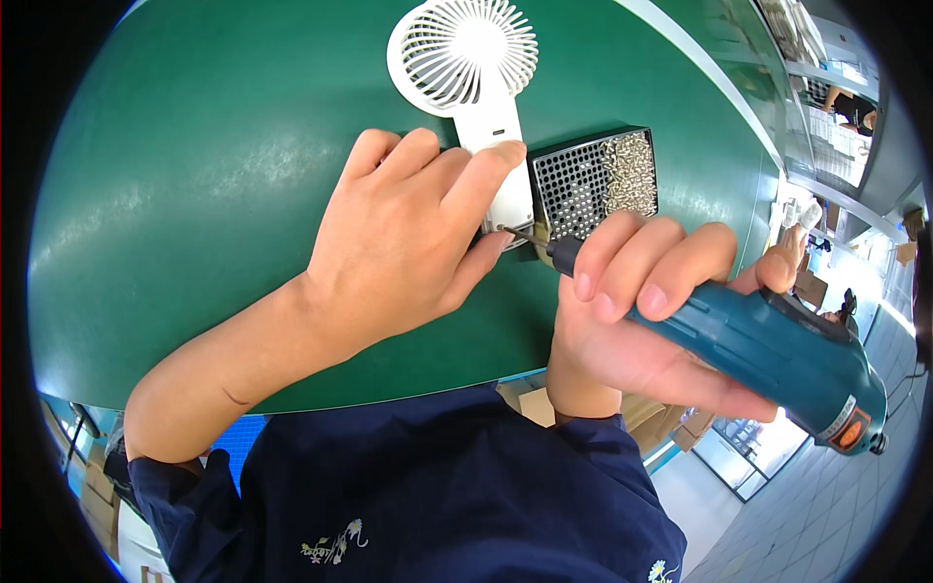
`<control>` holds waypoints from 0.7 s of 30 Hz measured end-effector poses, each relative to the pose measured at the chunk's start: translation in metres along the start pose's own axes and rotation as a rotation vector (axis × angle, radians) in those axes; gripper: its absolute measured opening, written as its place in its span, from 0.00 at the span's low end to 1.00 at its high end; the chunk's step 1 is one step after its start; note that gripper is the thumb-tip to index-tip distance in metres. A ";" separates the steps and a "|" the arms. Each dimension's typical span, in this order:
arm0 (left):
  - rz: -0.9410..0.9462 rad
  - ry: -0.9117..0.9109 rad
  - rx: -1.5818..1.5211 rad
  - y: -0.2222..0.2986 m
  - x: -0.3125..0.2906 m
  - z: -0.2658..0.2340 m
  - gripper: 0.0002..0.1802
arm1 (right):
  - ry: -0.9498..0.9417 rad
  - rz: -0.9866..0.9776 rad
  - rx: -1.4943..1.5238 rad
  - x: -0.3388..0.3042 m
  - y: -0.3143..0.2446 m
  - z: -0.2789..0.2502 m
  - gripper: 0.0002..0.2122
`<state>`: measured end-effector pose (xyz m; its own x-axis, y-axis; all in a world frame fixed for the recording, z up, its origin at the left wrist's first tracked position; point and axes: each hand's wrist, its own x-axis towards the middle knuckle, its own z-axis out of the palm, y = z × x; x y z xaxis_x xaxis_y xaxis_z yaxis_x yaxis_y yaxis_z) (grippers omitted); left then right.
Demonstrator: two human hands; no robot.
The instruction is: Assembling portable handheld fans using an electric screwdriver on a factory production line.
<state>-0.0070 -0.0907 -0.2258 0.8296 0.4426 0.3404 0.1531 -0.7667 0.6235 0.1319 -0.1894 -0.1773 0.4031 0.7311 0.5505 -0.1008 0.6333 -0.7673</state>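
A white handheld fan [483, 126] lies on the green table, its round slatted head [466, 51] pointing away from me. My left hand [403, 228] grips the fan's handle, thumb and index finger closed around its lower part. In my right hand [641, 311] is a teal electric screwdriver [768, 345], fingers wrapped round its body. The thin bit [525, 236] reaches leftward to the bottom end of the fan handle and seems to touch it near a corner. Whether a screw sits under the tip is too small to tell.
Right beside the fan handle is a black screw tray [595, 175] with a grid of holes, loose screws heaped on its right side. The green table [194, 194] has a curved near edge close to my body. Cardboard boxes [661, 423] stand below, and another person [855, 109] is far right.
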 end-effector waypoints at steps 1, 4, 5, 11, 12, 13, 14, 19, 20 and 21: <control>-0.001 0.000 0.000 0.000 0.000 0.000 0.34 | -0.025 -0.007 0.011 0.000 0.001 0.000 0.39; 0.002 0.008 -0.002 -0.001 -0.001 0.000 0.34 | -0.058 -0.005 0.018 0.000 0.000 0.002 0.39; 0.001 0.008 -0.007 -0.001 -0.001 0.000 0.34 | -0.067 0.003 0.013 0.000 -0.001 0.003 0.39; -0.008 0.016 -0.018 -0.001 -0.001 0.000 0.34 | -0.129 0.029 -0.084 -0.002 -0.006 0.012 0.39; -0.010 0.014 -0.017 -0.001 -0.001 -0.001 0.35 | -0.128 0.022 -0.092 -0.002 -0.004 0.013 0.39; -0.009 0.014 -0.019 -0.001 -0.002 -0.002 0.35 | -0.128 0.023 -0.095 -0.002 -0.002 0.016 0.39; -0.007 0.012 -0.025 -0.002 -0.003 -0.004 0.36 | -0.132 0.021 -0.082 -0.002 -0.001 0.019 0.39; -0.014 0.006 -0.014 -0.004 -0.007 -0.006 0.38 | -0.182 0.042 -0.072 -0.002 0.001 0.019 0.39; -0.015 0.008 -0.016 -0.004 -0.008 -0.005 0.38 | -0.191 0.037 -0.074 -0.003 0.002 0.018 0.39; -0.016 0.010 -0.019 -0.003 -0.008 -0.004 0.38 | -0.202 0.032 -0.077 -0.004 0.001 0.017 0.39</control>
<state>-0.0161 -0.0896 -0.2273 0.8214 0.4599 0.3372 0.1566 -0.7505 0.6420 0.1150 -0.1873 -0.1751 0.2098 0.7912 0.5744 -0.0373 0.5935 -0.8039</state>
